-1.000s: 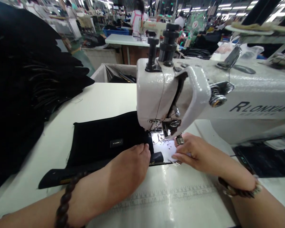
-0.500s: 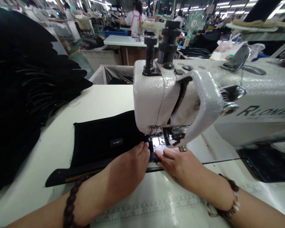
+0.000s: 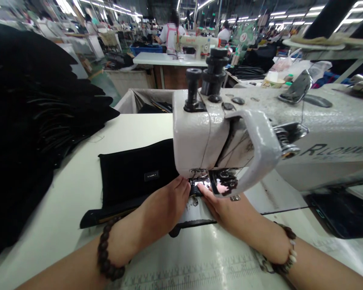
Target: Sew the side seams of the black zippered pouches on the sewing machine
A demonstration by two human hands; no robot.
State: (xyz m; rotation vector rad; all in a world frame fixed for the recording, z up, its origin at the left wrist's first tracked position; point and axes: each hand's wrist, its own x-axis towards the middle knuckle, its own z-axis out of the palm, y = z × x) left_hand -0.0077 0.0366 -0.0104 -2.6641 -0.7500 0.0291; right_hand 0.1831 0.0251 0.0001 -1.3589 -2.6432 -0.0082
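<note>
A black fabric piece (image 3: 127,177) with a small rectangular label (image 3: 151,176) lies on the table, its right end under the sewing machine head (image 3: 196,137). My left hand (image 3: 172,201) lies flat on the fabric's near edge, fingers stretched out beside the presser foot area. My right hand (image 3: 220,205) is on the other side, its extended fingers touching a narrow dark strip of the piece by the metal plate. Part of this hand is behind the machine's white guard (image 3: 263,149). The folded near edge shows a thin gold-brown line, perhaps a zipper. The needle point is hidden.
A tall heap of black fabric pieces (image 3: 27,121) stands at the left. A dark phone-like object (image 3: 341,213) lies at the right. A ruler scale (image 3: 181,274) runs along the near table. Behind are a cloth-lined bin (image 3: 127,100) and a person (image 3: 171,36) at another machine.
The folded near edge of the fabric has shifted right, and a dark rounded end now shows below my left hand. My right fingers lie flatter. The view has tilted slightly upward.
</note>
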